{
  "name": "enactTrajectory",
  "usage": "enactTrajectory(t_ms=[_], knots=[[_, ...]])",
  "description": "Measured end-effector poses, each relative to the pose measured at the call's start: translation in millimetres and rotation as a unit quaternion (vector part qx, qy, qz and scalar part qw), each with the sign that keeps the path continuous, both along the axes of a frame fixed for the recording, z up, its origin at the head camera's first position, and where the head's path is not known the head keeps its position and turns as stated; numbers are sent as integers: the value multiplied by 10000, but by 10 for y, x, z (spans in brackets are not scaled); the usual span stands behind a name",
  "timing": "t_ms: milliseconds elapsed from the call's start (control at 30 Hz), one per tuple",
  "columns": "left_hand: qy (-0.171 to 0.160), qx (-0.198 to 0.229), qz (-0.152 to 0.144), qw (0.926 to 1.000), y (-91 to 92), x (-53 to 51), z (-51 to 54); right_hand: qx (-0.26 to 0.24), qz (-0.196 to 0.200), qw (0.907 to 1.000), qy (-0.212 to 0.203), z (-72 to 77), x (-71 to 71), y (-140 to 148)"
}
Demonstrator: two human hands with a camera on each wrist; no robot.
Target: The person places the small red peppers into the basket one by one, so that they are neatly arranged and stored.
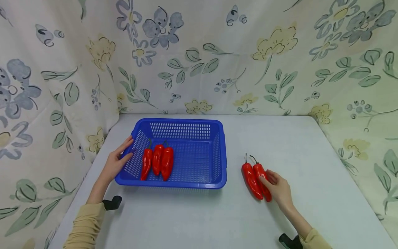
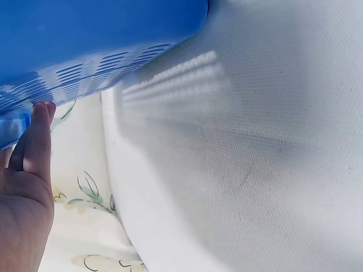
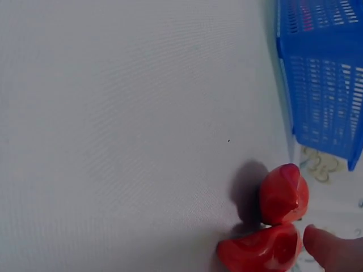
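Observation:
A blue plastic basket has several rows of slots in its walls. Inside it, on the left, three red chili peppers lie side by side. My left hand holds the basket's left rim; in the left wrist view its fingers touch the slotted wall. To the right of the basket, two more red peppers lie together on the table, stems away from me. My right hand pinches the right one, its thumb across the top. The left one lies against it.
The white table carries the basket and the peppers. Floral cloth hangs behind the table and along both sides. A black wrist strap mount sticks out from the left sleeve, another from the right.

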State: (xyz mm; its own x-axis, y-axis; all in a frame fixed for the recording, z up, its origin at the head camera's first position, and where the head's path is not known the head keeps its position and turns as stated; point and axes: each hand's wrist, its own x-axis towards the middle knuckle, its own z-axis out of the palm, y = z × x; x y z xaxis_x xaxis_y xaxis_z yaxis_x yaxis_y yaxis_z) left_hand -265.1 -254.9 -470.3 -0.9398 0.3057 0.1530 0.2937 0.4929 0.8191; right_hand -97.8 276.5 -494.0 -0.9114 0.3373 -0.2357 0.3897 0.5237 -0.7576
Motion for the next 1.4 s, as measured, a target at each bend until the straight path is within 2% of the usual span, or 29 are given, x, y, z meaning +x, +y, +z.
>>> enactTrajectory(t_ms=[633,1400], knots=[[32,67,-29,10000,-15,-3,-15,202,-5,9998,80,-91,-4,-24],[13,18,-2,10000,7,5,12,106,-199,9997,118,63,16,-14]])
